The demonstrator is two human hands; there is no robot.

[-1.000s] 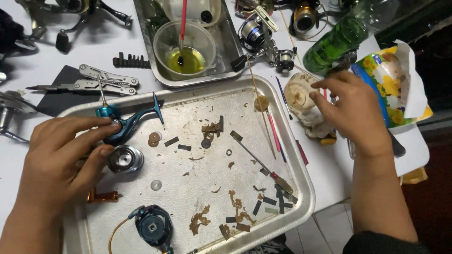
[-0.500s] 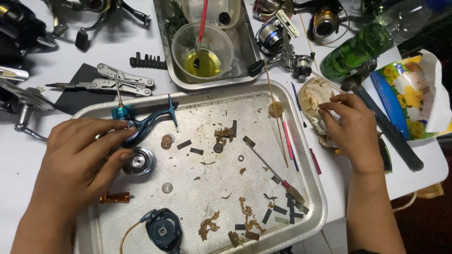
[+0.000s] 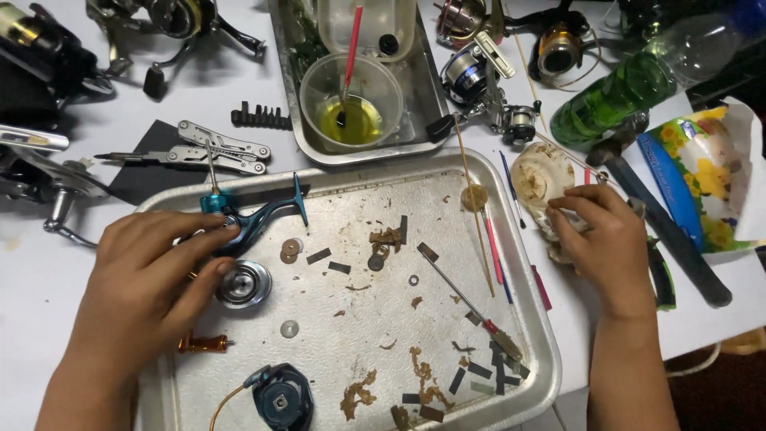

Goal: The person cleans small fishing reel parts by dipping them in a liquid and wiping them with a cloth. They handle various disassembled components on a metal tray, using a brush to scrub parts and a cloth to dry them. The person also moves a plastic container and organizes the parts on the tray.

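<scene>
Left hand point(image 3: 148, 279) grasping blue metal reel frame point(image 3: 255, 217) at silver tray's point(image 3: 550, 375) left edge; right hand point(image 3: 602, 243) pinching, seemingly, crumpled white tissue wad point(image 3: 536, 182) beyond right rim.

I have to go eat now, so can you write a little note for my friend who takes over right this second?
Left hand: resting on the blue reel body at the metal tray's left edge, beside the silver spool.
Right hand: off the tray's right side, pinching the crumpled tissue wad.
In the tray: washers, small dark strips, grease smears, a dark side cover.
Done: reel is in pieces.
Left: parts still look greasy and lie loose.
</scene>
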